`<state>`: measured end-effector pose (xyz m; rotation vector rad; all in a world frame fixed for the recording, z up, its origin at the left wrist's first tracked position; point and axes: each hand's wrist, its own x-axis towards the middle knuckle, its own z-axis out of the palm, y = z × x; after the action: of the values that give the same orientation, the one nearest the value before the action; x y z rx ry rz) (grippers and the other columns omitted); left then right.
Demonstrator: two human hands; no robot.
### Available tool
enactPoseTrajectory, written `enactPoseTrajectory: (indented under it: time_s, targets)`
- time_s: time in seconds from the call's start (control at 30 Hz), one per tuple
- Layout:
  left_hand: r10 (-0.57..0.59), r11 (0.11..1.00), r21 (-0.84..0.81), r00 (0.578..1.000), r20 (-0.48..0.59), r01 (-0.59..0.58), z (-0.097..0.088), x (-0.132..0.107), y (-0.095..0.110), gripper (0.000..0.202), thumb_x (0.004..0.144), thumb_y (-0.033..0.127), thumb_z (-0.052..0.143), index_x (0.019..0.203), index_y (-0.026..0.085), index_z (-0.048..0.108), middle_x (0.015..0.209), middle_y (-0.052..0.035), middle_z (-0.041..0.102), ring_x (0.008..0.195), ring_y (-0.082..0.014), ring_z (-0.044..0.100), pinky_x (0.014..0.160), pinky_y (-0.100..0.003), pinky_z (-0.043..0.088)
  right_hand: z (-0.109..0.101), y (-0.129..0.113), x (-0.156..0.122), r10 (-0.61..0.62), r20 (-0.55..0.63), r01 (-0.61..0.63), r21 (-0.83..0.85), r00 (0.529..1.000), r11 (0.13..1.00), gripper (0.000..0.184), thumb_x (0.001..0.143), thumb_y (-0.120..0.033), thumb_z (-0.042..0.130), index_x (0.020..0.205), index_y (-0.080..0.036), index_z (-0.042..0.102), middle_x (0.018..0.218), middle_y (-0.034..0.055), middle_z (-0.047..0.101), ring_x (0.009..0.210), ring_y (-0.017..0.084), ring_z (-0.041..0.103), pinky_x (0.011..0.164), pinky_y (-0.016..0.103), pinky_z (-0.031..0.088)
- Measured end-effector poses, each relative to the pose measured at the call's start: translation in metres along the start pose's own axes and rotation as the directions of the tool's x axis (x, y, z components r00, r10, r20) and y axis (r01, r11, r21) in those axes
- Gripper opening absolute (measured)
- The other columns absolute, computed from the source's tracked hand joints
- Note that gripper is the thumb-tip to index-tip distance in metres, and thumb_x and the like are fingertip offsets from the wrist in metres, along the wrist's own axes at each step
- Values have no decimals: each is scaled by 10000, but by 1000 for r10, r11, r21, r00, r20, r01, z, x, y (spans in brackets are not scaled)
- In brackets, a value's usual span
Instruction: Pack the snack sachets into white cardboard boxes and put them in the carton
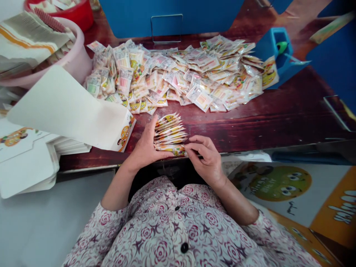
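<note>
Between left hand [146, 144], right hand [205, 157], foil sachets [169, 133] (lowest partly hidden)

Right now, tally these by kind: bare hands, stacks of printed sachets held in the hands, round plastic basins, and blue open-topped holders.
Bare hands, left hand and right hand: 2
Stack of printed sachets: 1
Round plastic basins, pink plastic basin and red plastic basin: 2
Blue open-topped holder: 1
Total: 6

Small packing workshop
Loose sachets [172, 74] heaped on a wooden table [280, 115], flat printed cartons [27, 170] beside it.
</note>
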<state>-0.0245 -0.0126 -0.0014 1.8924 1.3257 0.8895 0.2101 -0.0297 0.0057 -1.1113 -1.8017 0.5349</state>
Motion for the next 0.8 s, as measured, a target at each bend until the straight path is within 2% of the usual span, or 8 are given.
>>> enactPoseTrajectory:
  time_s: [0.1, 0.27, 0.53, 0.67, 0.8]
  targets:
    - [12, 1000, 2, 1000, -5, -12, 1, 0, -1, 1320, 620, 598, 880, 1599, 310, 42, 1630, -188, 234, 1475, -452, 321, 1185, -665, 322, -1, 0, -2, -28, 6, 28, -18, 1000, 999, 135, 900, -148, 646, 947, -244, 728, 1149, 81, 713, 1068, 218, 674, 867, 395, 592]
    - [38, 999, 30, 999, 5, -38, 0, 0, -1, 1312, 633, 598, 872, 1598, 292, 38, 1632, -199, 229, 1497, -451, 278, 1211, -666, 269, 0, -1, -1, -42, 18, 42, -8, 999, 999, 142, 913, -126, 625, 967, -224, 712, 1137, 94, 727, 1051, 203, 702, 902, 383, 597]
    - [34, 999, 42, 999, -8, -34, 1, 0, 1, 1305, 624, 614, 870, 1596, 293, 61, 1616, -187, 264, 1492, -458, 281, 1211, -664, 285, 2, -2, -5, -74, -2, 73, -43, 997, 996, 189, 899, -99, 638, 1010, -243, 691, 1084, 70, 739, 984, 185, 722, 839, 336, 619]
    - [26, 999, 26, 1000, 11, -26, 0, 0, 3, 1286, 643, 598, 866, 1595, 317, 48, 1617, -162, 269, 1496, -440, 283, 1217, -652, 292, 2, -1, -5, -79, 0, 79, -24, 997, 997, 223, 891, -74, 640, 1030, -244, 676, 1107, 74, 723, 1030, 197, 709, 896, 383, 609]
    - [21, 999, 31, 1000, 17, -22, -1, 0, 5, 1285, 643, 563, 881, 1596, 321, 55, 1613, -160, 278, 1490, -435, 299, 1217, -640, 300, 2, -1, -5, -55, 9, 55, -38, 998, 998, 237, 886, -85, 644, 1045, -259, 673, 1175, 74, 706, 1050, 209, 701, 891, 404, 614]
